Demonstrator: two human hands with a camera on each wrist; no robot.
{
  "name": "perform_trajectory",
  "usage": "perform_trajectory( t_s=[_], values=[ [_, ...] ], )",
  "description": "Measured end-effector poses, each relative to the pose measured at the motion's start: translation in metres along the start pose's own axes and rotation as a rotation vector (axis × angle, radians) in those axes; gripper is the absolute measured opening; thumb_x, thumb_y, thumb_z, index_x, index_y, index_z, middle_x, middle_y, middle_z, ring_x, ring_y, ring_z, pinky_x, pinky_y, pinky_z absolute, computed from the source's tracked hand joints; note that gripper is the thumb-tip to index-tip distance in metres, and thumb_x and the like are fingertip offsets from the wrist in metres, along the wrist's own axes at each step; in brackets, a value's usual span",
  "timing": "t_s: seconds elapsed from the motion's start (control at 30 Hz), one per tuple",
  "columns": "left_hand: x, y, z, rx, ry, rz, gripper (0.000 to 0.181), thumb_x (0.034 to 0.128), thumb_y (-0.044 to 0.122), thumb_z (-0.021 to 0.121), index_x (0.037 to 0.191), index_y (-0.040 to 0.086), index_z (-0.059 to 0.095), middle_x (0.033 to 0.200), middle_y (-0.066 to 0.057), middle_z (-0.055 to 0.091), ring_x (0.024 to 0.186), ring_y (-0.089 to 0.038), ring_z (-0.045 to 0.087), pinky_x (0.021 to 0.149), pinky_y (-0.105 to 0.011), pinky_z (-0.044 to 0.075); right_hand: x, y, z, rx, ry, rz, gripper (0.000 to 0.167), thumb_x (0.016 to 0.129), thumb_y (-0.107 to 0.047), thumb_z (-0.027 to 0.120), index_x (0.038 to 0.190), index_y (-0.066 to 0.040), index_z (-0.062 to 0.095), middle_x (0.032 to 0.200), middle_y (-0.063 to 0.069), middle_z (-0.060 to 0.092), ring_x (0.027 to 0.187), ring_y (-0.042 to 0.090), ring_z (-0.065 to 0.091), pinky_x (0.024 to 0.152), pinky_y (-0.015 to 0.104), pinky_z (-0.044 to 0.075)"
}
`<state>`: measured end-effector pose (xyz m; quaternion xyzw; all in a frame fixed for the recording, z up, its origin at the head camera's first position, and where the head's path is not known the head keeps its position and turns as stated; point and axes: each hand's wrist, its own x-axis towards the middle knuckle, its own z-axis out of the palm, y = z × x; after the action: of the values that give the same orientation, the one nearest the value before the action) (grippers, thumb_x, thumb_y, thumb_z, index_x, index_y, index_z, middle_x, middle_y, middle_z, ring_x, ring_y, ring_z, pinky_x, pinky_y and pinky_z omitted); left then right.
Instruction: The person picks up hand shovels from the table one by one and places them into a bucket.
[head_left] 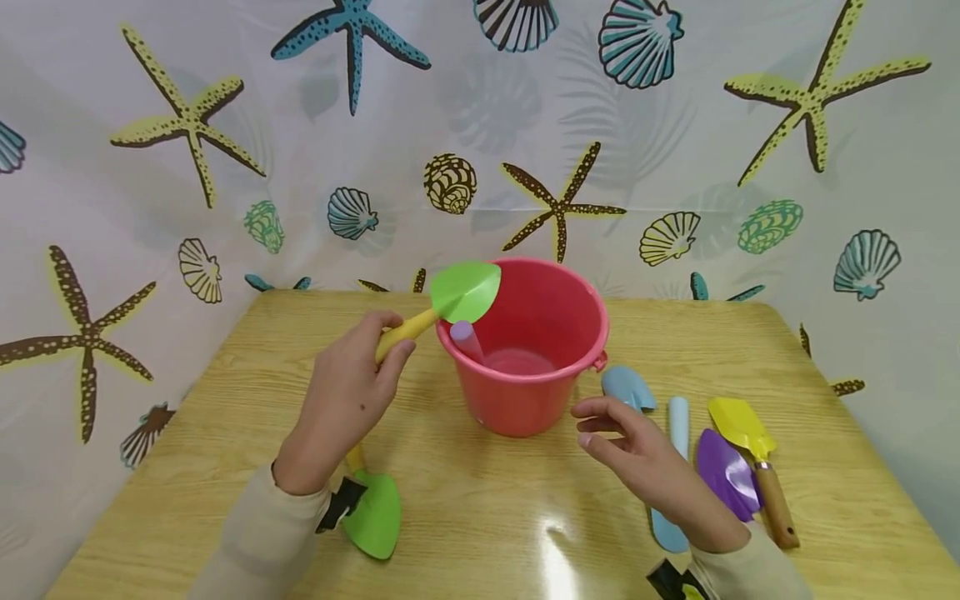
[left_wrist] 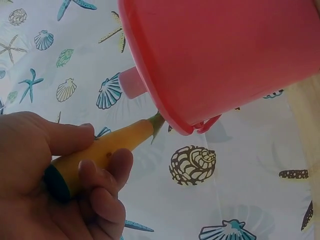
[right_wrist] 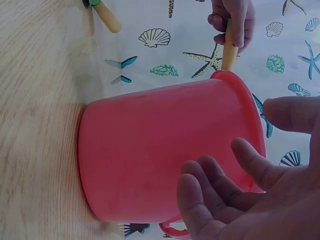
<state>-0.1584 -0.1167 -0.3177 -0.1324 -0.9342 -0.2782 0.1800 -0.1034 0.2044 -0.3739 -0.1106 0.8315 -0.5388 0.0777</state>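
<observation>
In the head view my left hand [head_left: 348,396] grips the yellow handle of a green toy shovel [head_left: 467,292], its blade over the left rim of a red bucket [head_left: 517,400]. The left wrist view shows fingers and thumb wrapped round that yellow handle [left_wrist: 120,142]. A light purple handle [head_left: 465,337] sticks up inside the bucket at its left. My right hand [head_left: 637,454] hovers right of the bucket, fingers loosely bent and holding nothing. Beneath the left forearm lies a second green shovel [head_left: 378,512], partly hidden.
Right of the bucket lie a blue toy tool [head_left: 628,387], a light blue handle [head_left: 678,425], a purple blade [head_left: 726,475] and a yellow shovel with a wooden handle [head_left: 750,433]. The wooden table [head_left: 225,467] meets a curtain [head_left: 300,167] printed with starfish and shells.
</observation>
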Motion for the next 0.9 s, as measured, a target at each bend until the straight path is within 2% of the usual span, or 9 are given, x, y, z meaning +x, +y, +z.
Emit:
perform_trajectory(
  t_s=[0.17, 0.43, 0.53, 0.7, 0.9],
  values=[
    [0.001, 0.001, 0.003, 0.025, -0.006, 0.0, 0.035, 0.0961, 0.025, 0.066, 0.125, 0.007, 0.059, 0.076, -0.005, 0.057, 0.06, -0.017, 0.046, 0.051, -0.025, 0.038, 0.001, 0.0, 0.0, 0.005, -0.002, 0.002, 0.035, 0.101, -0.017, 0.056, 0.132, -0.001, 0.053, 0.132, 0.016, 0.057, 0.12, 0.034, 0.055, 0.088, 0.023, 0.053],
    [0.003, 0.002, 0.008, 0.008, 0.009, 0.0, 0.034, 0.0952, 0.023, 0.067, 0.124, 0.005, 0.06, 0.081, -0.007, 0.06, 0.062, -0.018, 0.048, 0.054, -0.026, 0.039, 0.0, 0.001, -0.001, -0.004, 0.004, -0.001, 0.034, 0.101, -0.018, 0.056, 0.131, -0.002, 0.053, 0.131, 0.016, 0.057, 0.12, 0.034, 0.056, 0.088, 0.023, 0.053],
    [0.004, 0.004, 0.008, 0.001, 0.024, 0.009, 0.035, 0.0948, 0.022, 0.067, 0.124, 0.005, 0.059, 0.089, -0.008, 0.063, 0.065, -0.019, 0.05, 0.056, -0.027, 0.041, -0.001, 0.0, -0.001, -0.011, 0.008, -0.007, 0.034, 0.101, -0.018, 0.056, 0.131, -0.003, 0.053, 0.131, 0.015, 0.058, 0.119, 0.032, 0.057, 0.088, 0.023, 0.053],
    [0.005, 0.008, 0.01, 0.004, 0.045, 0.041, 0.033, 0.0944, 0.019, 0.067, 0.124, 0.006, 0.06, 0.107, -0.01, 0.067, 0.071, -0.021, 0.055, 0.061, -0.031, 0.049, -0.003, -0.001, -0.002, -0.012, 0.009, -0.001, 0.033, 0.101, -0.017, 0.056, 0.131, -0.003, 0.053, 0.132, 0.015, 0.058, 0.116, 0.022, 0.059, 0.088, 0.023, 0.053],
    [0.006, 0.01, 0.014, 0.009, 0.031, 0.05, 0.034, 0.0942, 0.017, 0.067, 0.126, 0.007, 0.059, 0.121, -0.011, 0.065, 0.088, -0.025, 0.062, 0.074, -0.038, 0.058, -0.002, 0.0, -0.002, -0.006, 0.002, 0.009, 0.034, 0.102, -0.018, 0.056, 0.132, -0.003, 0.053, 0.133, 0.016, 0.057, 0.121, 0.033, 0.056, 0.088, 0.023, 0.053]
  ],
)
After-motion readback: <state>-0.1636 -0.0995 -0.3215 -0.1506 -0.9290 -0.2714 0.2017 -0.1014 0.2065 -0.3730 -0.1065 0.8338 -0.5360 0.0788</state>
